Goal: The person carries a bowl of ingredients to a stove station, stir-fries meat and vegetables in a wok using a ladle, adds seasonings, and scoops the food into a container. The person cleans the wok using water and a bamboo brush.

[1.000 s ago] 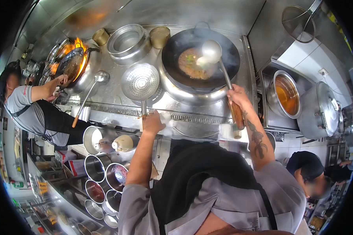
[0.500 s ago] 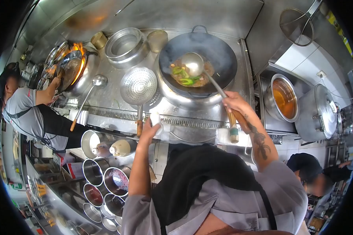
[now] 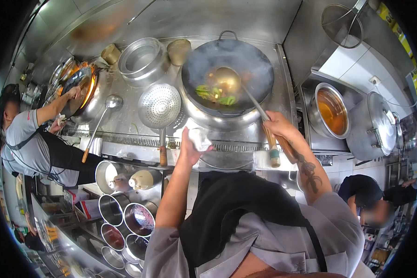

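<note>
My right hand is closed around a long-handled ladle, its wooden grip running back along the forearm. The ladle's round bowl is down in a black wok, over steaming food with green pepper pieces in brown liquid. Just below that hand, a wooden handle with a green band points toward me. My left hand grips a folded white cloth near the stove's front edge. Left of the wok lies a perforated skimmer, its wooden handle beside my left hand.
A metal pot stands behind the skimmer, and another ladle lies further left. To the right are a bowl of amber liquid and a lidded pot. A co-worker works at a flaming wok. Several sauce containers stand lower left.
My left hand has moved right and slightly up with the cloth, away from the skimmer handle. The ladle's bowl has shifted and turned in the food. The co-worker's arm has reached further over the other wok.
</note>
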Demonstrator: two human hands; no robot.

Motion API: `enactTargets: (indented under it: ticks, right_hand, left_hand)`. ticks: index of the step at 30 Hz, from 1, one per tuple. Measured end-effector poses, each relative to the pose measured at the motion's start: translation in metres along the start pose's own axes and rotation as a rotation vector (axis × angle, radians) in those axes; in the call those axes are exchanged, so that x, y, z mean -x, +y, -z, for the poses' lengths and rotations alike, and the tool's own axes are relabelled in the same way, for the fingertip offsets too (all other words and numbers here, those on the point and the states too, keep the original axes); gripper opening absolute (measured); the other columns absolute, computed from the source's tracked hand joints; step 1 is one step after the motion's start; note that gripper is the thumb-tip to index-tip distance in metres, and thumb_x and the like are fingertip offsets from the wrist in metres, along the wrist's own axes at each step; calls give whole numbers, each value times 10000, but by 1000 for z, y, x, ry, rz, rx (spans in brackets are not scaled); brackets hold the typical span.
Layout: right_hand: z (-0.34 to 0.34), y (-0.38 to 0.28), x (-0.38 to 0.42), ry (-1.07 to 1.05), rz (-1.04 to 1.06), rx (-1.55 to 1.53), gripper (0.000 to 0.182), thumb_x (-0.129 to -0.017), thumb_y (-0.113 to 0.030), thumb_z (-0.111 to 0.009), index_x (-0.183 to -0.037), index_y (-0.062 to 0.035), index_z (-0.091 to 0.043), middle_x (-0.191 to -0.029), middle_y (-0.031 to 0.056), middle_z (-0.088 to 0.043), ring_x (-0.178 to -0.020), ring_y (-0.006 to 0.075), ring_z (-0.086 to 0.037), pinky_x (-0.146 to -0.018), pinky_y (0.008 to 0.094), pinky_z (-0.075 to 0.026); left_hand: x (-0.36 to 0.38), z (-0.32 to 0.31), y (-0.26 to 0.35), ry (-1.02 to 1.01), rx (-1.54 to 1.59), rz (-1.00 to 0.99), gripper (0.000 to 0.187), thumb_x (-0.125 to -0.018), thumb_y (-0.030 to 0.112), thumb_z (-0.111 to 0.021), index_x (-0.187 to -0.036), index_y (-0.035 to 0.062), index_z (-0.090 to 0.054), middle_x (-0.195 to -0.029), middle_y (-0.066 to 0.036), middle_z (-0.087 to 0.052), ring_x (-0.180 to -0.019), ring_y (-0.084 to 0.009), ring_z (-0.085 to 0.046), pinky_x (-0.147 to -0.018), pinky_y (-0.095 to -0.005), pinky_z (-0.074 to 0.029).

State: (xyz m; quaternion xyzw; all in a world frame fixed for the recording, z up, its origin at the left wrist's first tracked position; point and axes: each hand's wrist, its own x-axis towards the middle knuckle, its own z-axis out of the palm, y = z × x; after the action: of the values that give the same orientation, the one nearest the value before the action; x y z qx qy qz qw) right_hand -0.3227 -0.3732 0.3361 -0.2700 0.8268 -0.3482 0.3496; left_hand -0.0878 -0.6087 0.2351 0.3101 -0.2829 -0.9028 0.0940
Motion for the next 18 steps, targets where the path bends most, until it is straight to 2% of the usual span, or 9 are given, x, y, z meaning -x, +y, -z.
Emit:
enactTargets:
  ticks: [1, 3, 4, 10, 11, 12, 13, 15, 18]
  right_hand:
    - [-6, 2, -6, 5, -3, -2, 259, -825, -104, -534, -1054, 11, -568, -628, 50, -544, -478, 141, -560, -441, 291, -458]
    - [-25, 16, -28, 277, 101, 251, 242, -833, -112, -536, -1035, 21, -548, -640, 127, -576, -498, 233, -607, -466, 360, -494]
    - [-35, 14, -35, 297, 85, 267, 245, -844, -122, -535, -1036, 30, -528, -663, 173, -591, -514, 293, -623, -486, 404, -507]
    - [-32, 12, -17, 47, 192, -14, 254, -834, -106, -546, -1047, 34, -546, -630, 144, -575, -460, 244, -589, -450, 382, -486]
    - [-24, 14, -14, -24, 176, -76, 240, -832, -102, -549, -1033, 28, -554, -630, 139, -573, -450, 233, -580, -441, 376, -481]
    - [-16, 0, -6, -10, 53, -6, 257, -827, -109, -545, -1038, 37, -560, -699, 194, -619, -564, 317, -638, -539, 430, -514]
    - [-16, 7, -14, -10, 52, -7, 257, -827, -109, -545, -1038, 37, -560, -699, 194, -619, -564, 317, -638, -539, 430, -514]
    - [-20, 27, -33, 279, 297, 359, 271, -824, -112, -539, -1033, 60, -551, -790, 267, -641, -726, 414, -654, -677, 485, -514]
    - [-45, 0, -49, 363, 125, 395, 276, -819, -124, -538, -1005, 80, -523, -838, 319, -625, -851, 463, -626, -781, 509, -483]
  left_hand:
    - [-11, -12, -4, 18, 19, 47, 695, -865, 712, -368, -1145, 105, -559, -1002, -92, -630, -912, -295, -629, -769, -532, -521]
    - [-34, -36, -11, -35, -12, 73, 644, -904, 669, -308, -1229, 142, -484, -1156, -106, -556, -1050, -309, -551, -864, -592, -454]
    - [-52, -46, -16, -58, 18, 94, 645, -905, 668, -310, -1238, 142, -477, -1150, -106, -558, -1050, -313, -550, -876, -601, -443]
    - [-99, -100, -31, 38, 118, 120, 660, -906, 662, -323, -1265, 123, -449, -1183, -150, -521, -1076, -373, -519, -885, -613, -440]
    - [-99, -104, -29, 81, 171, 135, 602, -909, 613, -380, -1247, 122, -463, -1174, -140, -528, -1080, -360, -518, -881, -598, -448]
    - [-99, -105, -30, 126, 223, 152, 545, -913, 563, -438, -1230, 122, -476, -1166, -130, -536, -1083, -346, -516, -876, -582, -456]
    - [-100, -103, -31, 127, 222, 153, 545, -913, 563, -438, -1230, 122, -476, -1166, -130, -536, -1083, -346, -516, -876, -582, -456]
    - [-103, -98, -33, 41, 149, 46, 380, -880, 397, -590, -1140, 130, -518, -1091, -97, -566, -1026, -302, -538, -822, -511, -498]
    - [-124, -90, -44, 110, 199, 65, 262, -828, 265, -675, -1013, 132, -547, -949, -65, -590, -919, -259, -566, -750, -445, -526]
